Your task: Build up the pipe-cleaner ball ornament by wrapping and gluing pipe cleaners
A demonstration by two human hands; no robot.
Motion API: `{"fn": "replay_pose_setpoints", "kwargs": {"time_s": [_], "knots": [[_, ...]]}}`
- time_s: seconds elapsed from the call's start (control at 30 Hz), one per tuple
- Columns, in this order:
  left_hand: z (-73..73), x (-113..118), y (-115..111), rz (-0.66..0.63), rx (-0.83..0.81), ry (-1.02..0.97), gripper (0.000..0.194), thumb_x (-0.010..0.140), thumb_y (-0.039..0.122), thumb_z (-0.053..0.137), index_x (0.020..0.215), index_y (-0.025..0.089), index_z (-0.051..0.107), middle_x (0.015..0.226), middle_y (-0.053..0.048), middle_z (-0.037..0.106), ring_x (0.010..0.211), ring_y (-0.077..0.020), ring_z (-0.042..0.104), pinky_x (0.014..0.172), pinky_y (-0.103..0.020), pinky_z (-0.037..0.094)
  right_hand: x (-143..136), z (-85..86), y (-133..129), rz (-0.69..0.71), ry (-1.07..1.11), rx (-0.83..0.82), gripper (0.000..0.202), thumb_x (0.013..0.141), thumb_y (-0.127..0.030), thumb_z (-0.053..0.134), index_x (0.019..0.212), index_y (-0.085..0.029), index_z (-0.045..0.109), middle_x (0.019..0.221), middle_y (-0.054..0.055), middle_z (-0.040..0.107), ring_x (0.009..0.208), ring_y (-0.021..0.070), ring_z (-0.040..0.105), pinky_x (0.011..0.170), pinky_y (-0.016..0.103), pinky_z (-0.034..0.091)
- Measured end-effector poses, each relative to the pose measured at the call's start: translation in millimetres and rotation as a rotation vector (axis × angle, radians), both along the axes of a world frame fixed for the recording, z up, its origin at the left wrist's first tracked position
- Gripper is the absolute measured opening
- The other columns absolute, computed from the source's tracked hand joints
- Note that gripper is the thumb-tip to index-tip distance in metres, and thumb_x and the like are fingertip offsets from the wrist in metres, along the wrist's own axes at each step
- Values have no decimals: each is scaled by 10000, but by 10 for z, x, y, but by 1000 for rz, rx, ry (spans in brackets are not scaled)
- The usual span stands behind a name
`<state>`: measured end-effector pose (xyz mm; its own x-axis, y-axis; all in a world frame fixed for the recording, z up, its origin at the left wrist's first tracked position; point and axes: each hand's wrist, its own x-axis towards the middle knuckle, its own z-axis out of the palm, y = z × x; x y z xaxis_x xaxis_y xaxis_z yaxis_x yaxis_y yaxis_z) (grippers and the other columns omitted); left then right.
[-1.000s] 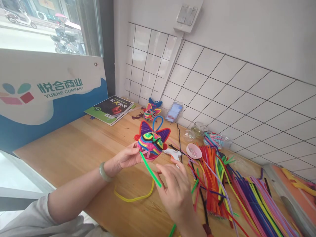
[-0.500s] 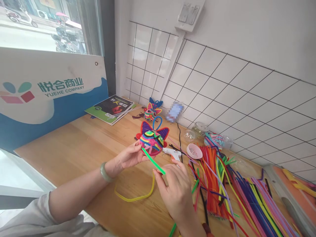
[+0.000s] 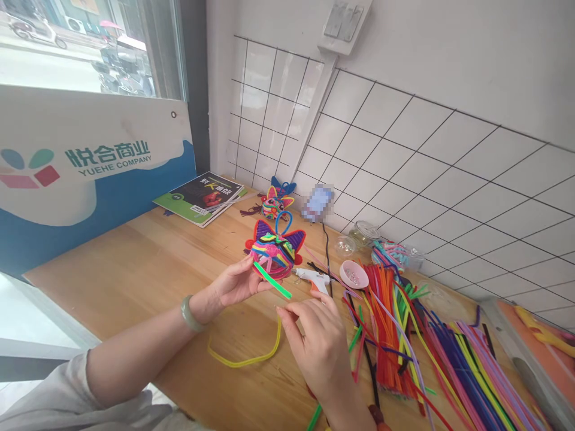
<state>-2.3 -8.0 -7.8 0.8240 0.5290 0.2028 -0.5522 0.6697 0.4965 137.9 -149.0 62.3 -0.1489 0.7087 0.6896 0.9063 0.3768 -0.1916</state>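
Note:
My left hand [image 3: 236, 281] is closed around the lower left edge of a cat-face ornament [image 3: 275, 248] made of colourful pipe cleaners, with purple ears edged in red and a blue loop on top. A short green pipe cleaner [image 3: 273, 280] slants down to the right from my left thumb and fingers, held against the ornament. Just below its free end, my right hand [image 3: 317, 341] has thumb and index finger pinched together, apart from the green piece. Nothing shows between those fingertips. A yellow pipe cleaner [image 3: 245, 363] lies curved on the table between my forearms.
Beyond my right hand lie a white glue gun [image 3: 313, 278] and a pink bowl [image 3: 354, 275] of small pieces. Bundles of pipe cleaners [image 3: 476, 365] cover the right side. Another ornament [image 3: 274, 205], a blurred phone [image 3: 318, 202] and magazines [image 3: 202, 197] are farther back.
The green pipe cleaner's free end has come away from my right fingers and moved up and left. The ornament has shifted slightly left in my left hand.

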Motion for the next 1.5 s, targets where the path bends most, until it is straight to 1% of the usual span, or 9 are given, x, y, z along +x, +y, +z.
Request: {"fn": "replay_pose_setpoints", "kwargs": {"time_s": [0.17,0.27,0.33,0.47,0.63,0.87,1.13,1.3,1.5], "knots": [[11,20,-24,22,-13,47,409,843,352,665,1189,143,609,1211,-128,673,1185,-292,598,1010,-423,446,-4,-12,17,-51,-3,40,59,945,-200,537,955,-176,591,654,-19,630,606,133,603,831,372,482],[-1,55,-56,38,-9,75,374,830,266,685,1177,162,592,1177,-114,685,1122,-270,640,963,-413,487,0,-3,33,-76,-17,99,191,944,-213,542,1125,-156,558,829,54,715,718,168,664,789,364,512],[-19,83,-83,53,-7,102,374,831,216,680,1188,179,572,1170,-111,685,1101,-261,652,940,-411,504,5,3,38,-72,-8,120,243,937,-216,552,1172,-156,540,899,81,727,768,183,680,743,347,529],[-43,124,-137,81,5,159,393,819,164,685,1189,198,560,1171,-110,679,1069,-262,669,901,-389,526,11,5,31,-21,0,82,163,925,-147,546,1077,-176,595,863,54,723,764,180,676,732,341,525],[4,139,-187,102,59,204,472,776,165,732,1212,205,554,1206,-126,661,1077,-287,665,903,-406,524,18,-2,27,12,15,72,127,909,-114,552,980,-179,634,853,49,720,799,174,673,757,343,520],[53,148,-238,83,72,252,413,790,143,720,1179,205,598,1131,-100,701,1010,-211,688,880,-317,529,58,-54,66,-7,19,68,129,902,-103,562,979,-163,647,881,68,714,836,190,658,760,353,520],[67,129,-239,-11,36,226,388,902,226,592,1287,231,552,1288,-128,630,1103,-245,651,940,-393,501,169,-70,106,-63,26,18,127,920,-115,511,911,-181,618,845,48,701,806,173,656,757,326,512],[66,137,-234,10,61,291,447,865,242,646,1301,236,545,1310,-137,612,1124,-266,639,968,-430,484,233,-84,113,-54,1,-67,115,961,-170,474,938,-197,584,845,42,684,784,178,649,711,315,506],[74,138,-246,51,127,368,499,815,216,702,1290,242,551,1338,-134,586,1089,-261,655,934,-396,521,249,-115,121,-56,-4,-122,138,981,-192,442,919,-192,565,825,36,664,765,177,632,695,306,490]]}}
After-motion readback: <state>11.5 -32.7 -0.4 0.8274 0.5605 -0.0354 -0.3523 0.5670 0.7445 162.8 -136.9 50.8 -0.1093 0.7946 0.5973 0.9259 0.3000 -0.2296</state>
